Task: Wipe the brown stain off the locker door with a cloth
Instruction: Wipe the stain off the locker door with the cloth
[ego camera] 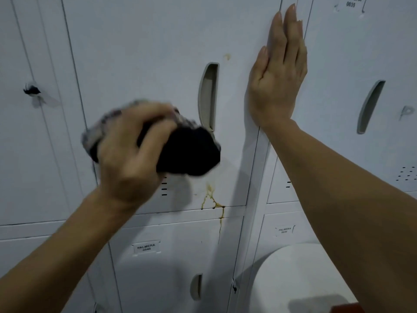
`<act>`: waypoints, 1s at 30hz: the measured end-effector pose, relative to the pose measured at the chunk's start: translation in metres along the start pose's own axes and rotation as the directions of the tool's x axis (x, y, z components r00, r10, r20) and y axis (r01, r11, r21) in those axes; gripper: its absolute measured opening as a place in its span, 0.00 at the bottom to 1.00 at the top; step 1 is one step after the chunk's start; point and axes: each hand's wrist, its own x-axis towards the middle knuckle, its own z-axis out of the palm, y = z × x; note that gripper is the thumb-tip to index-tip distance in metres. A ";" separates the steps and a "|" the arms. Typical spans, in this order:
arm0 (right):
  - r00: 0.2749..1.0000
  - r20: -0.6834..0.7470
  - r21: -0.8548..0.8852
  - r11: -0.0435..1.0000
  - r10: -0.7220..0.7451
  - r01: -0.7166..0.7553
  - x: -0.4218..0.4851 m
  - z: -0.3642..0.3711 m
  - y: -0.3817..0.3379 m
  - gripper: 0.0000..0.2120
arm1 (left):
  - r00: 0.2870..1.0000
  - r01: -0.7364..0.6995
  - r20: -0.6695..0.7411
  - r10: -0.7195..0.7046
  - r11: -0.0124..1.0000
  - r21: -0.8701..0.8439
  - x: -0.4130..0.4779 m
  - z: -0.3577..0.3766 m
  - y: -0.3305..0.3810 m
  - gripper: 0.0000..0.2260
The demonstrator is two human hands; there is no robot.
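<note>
Your left hand (128,152) squeezes the cloth (189,152) on the locker door (146,53), above the brown stain (211,197) at its bottom edge. Your right hand (278,82) lies flat and open by its right edge.

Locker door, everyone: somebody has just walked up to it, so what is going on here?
A person is cleaning a pale locker door. The left hand grips a bunched dark cloth against the door, blurred as if mid-wipe. The right hand lies flat and open on the door's right edge. A brown stain shows below the cloth, running over the door's lower edge, and a small spot sits above the recessed handle.
</note>
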 end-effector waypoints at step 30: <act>0.990 -0.129 0.000 0.999 -0.050 0.050 -0.004 0.005 0.006 0.20 | 0.852 -0.320 0.464 0.241 0.942 0.099 -0.133 0.083 0.039 0.21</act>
